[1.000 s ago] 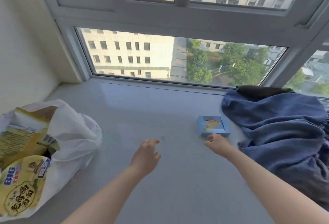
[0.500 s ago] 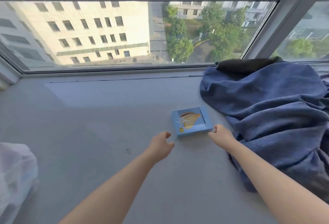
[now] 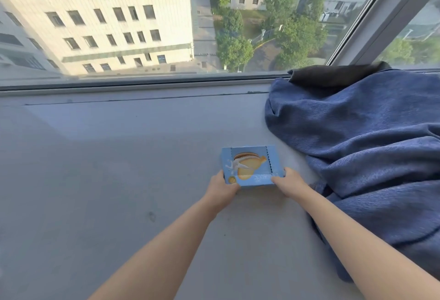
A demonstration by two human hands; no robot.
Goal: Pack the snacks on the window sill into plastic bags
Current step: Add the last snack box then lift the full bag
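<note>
A flat blue snack box printed with a sandwich biscuit lies on the grey window sill, right of the middle. My left hand grips its near left corner. My right hand grips its near right corner. Both arms reach forward from the bottom of the view. The plastic bag is out of view.
A crumpled blue blanket over a dark cloth covers the right side of the sill, right beside the box. The window pane and its frame close off the far edge.
Both hands have closed in on the blue box and taken hold of its near corners. The view has shifted right and nearer, and the white bag of snacks has left the frame.
</note>
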